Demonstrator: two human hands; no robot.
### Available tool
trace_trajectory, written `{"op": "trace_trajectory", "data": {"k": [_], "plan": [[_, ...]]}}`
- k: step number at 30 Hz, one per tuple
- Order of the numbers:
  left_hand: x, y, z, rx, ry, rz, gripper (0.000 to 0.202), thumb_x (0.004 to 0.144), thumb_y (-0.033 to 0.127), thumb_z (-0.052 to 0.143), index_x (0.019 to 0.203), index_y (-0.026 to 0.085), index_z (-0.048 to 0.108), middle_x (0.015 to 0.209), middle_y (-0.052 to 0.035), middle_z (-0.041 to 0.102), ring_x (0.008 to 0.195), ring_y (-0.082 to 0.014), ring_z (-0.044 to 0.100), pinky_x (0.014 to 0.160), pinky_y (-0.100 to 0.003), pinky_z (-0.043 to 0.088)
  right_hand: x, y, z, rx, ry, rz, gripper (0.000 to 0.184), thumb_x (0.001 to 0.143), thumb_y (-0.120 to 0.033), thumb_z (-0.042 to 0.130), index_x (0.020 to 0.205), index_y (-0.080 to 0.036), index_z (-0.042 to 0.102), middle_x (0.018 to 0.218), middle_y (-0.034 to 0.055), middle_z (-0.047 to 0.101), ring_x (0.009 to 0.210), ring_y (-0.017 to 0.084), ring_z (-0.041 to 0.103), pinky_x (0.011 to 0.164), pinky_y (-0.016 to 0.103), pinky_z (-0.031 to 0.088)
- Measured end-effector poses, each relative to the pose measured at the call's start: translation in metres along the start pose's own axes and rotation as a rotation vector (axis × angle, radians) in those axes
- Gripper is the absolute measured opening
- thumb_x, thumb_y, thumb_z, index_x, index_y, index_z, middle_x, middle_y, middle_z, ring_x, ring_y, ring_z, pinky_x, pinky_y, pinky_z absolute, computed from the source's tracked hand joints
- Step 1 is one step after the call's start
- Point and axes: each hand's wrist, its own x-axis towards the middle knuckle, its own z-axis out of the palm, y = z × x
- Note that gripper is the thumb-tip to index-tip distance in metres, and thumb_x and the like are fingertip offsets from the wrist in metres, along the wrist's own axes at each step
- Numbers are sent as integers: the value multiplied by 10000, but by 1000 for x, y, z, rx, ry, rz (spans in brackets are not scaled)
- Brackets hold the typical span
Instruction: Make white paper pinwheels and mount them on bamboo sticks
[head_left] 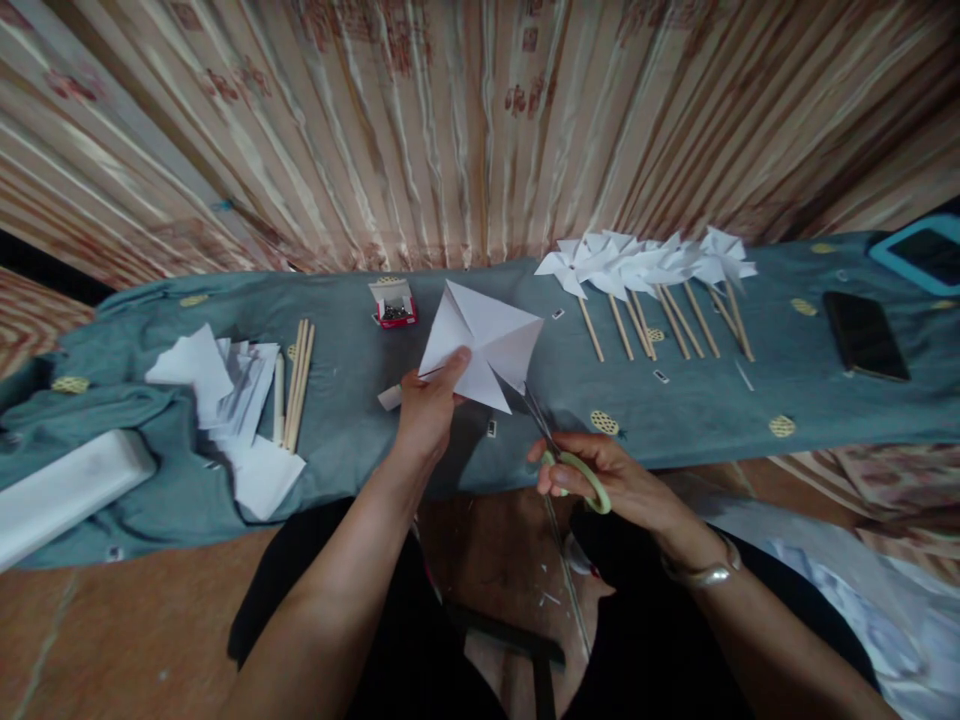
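— Paper square [484, 340]: where is it?
— Centre of the frame, above the tabletop [360, 400]. Your left hand [427, 410] pinches its lower-left edge. Further right, your right hand [607, 480] grips the scissors [551, 445], and the hands are apart. You seem to be cutting in from a corner; stop short of the middle.
— Anything unclear?
— The blade tips blur, so I cannot tell whether they have bitten.

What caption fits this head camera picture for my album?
Left hand holds a creased white paper square; right hand puts green-handled metal scissors to its lower corner, above a teal cloth.
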Motion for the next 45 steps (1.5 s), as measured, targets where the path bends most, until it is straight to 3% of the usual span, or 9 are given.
{"op": "trace_trajectory", "data": {"k": [5,9,12,15,22,29,35,41,45], "plan": [[0,-2,1,9,-6,-17,196,612,262,810,749,159,715,746,-40,729,662,-176,678,560,-252,522,-2,-9,-22,-55,225,-76,425,735,-582,718,890,-187,693,701,14,678,617,118,583,581,240,471],[-5,-7,1,71,-104,-44,207,598,253,811,748,137,729,761,-53,737,658,-168,662,631,-269,529,5,-10,-33,37,504,-159,448,650,-557,792,906,-207,679,727,16,706,630,130,605,606,255,479],[-11,-8,1,210,-193,-103,201,600,257,805,736,124,742,729,-64,735,635,-164,643,631,-268,507,11,-11,-38,87,601,-199,449,612,-495,833,921,-214,670,703,-12,680,625,128,590,608,262,463],[-17,-8,2,315,-251,-144,173,578,242,811,691,132,742,694,-66,730,589,-170,620,594,-276,487,15,-16,-37,37,600,-221,417,604,-427,843,915,-208,672,673,-46,627,590,100,531,565,241,412],[-19,-11,0,456,-342,-161,146,558,243,801,609,146,704,621,-41,698,543,-162,581,515,-258,442,16,-26,-26,41,436,-151,412,524,-354,867,839,-206,646,617,-81,559,514,63,439,489,209,355],[-20,-7,-2,505,-402,-183,192,585,276,783,685,128,713,696,-42,715,627,-175,617,605,-275,468,18,-24,-21,96,411,-105,444,485,-341,871,830,-200,628,587,-80,570,483,67,444,452,202,331],[-18,-11,-1,310,-433,-234,347,592,424,804,728,115,725,724,-71,725,665,-199,645,669,-304,488,22,-19,-19,128,527,-129,421,478,-345,857,802,-201,629,565,-89,538,476,64,417,453,203,322],[-19,-14,0,39,-494,-236,467,681,520,741,916,116,728,946,-119,744,982,-281,668,871,-375,501,30,-10,-14,173,735,-216,401,488,-364,838,791,-212,623,598,-88,551,490,65,420,475,209,352],[-27,-18,4,24,-517,-234,492,624,501,795,948,138,723,992,-115,743,989,-289,670,893,-391,502,35,-7,-10,242,764,-229,413,488,-390,843,777,-218,601,588,-89,549,490,75,447,492,220,371]]}}
